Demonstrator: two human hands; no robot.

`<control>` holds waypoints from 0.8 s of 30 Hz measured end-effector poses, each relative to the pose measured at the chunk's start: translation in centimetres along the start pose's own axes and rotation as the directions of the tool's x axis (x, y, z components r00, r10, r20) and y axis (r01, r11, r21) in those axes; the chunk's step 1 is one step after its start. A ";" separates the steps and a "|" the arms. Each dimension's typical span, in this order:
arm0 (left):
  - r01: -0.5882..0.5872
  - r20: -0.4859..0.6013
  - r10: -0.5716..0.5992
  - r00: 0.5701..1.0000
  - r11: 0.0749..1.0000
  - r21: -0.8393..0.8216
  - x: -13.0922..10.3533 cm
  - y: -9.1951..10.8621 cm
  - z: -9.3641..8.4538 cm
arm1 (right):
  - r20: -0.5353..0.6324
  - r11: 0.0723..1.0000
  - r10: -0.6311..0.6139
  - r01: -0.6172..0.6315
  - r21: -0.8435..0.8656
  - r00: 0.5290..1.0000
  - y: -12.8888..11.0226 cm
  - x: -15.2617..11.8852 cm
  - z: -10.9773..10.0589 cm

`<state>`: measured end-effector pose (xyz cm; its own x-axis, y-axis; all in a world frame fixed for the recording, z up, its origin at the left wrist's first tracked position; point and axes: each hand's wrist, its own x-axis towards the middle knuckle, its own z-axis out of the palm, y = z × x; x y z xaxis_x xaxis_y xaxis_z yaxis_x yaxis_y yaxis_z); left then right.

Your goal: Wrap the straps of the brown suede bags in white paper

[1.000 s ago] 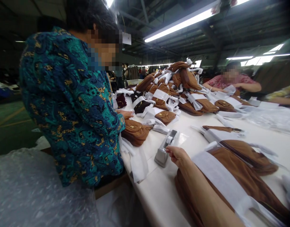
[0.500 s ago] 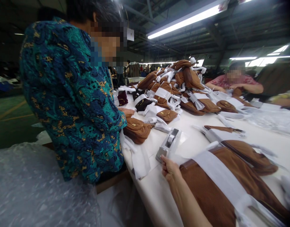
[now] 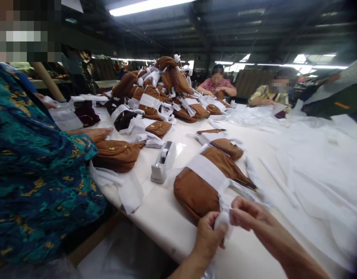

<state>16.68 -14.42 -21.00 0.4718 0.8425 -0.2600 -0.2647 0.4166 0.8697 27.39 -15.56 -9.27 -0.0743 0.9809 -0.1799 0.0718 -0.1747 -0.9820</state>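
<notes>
My left hand (image 3: 209, 234) is closed around a strap wrapped in white tissue paper (image 3: 222, 220), near the table's front edge. Close on its right, my right hand (image 3: 248, 214) pinches a small, pale strip, apparently tape, against the wrapped strap. The strap runs to a brown corduroy bag (image 3: 193, 192), which lies on the table with a white paper band (image 3: 207, 170) around its middle. Left of this bag stands a grey tape dispenser (image 3: 163, 162). Behind it lies another brown bag (image 3: 226, 147) with white paper around it.
A co-worker in a blue-green patterned shirt (image 3: 44, 174) stands close at left, one hand (image 3: 98, 134) by a brown bag (image 3: 117, 155). Wrapped bags are piled (image 3: 167, 79) at the back. White sheets (image 3: 321, 174) cover the table's right side. Two people sit across.
One hand has left the tape dispenser; both hands are now together at the wrapped strap. The view has swung right, and the co-worker now appears farther left.
</notes>
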 end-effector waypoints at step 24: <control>-0.073 -0.052 0.079 0.996 0.991 0.109 0.3 -0.5 0.4 | 0.128 0.937 0.153 -0.102 -0.333 0.980 8.1 1.9 -5.8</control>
<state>17.24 -14.55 -21.37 0.4049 0.8894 -0.2123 -0.2048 0.3144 0.9269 33.56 -14.62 -17.19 -0.1890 0.9236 -0.3334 0.4061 -0.2356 -0.8829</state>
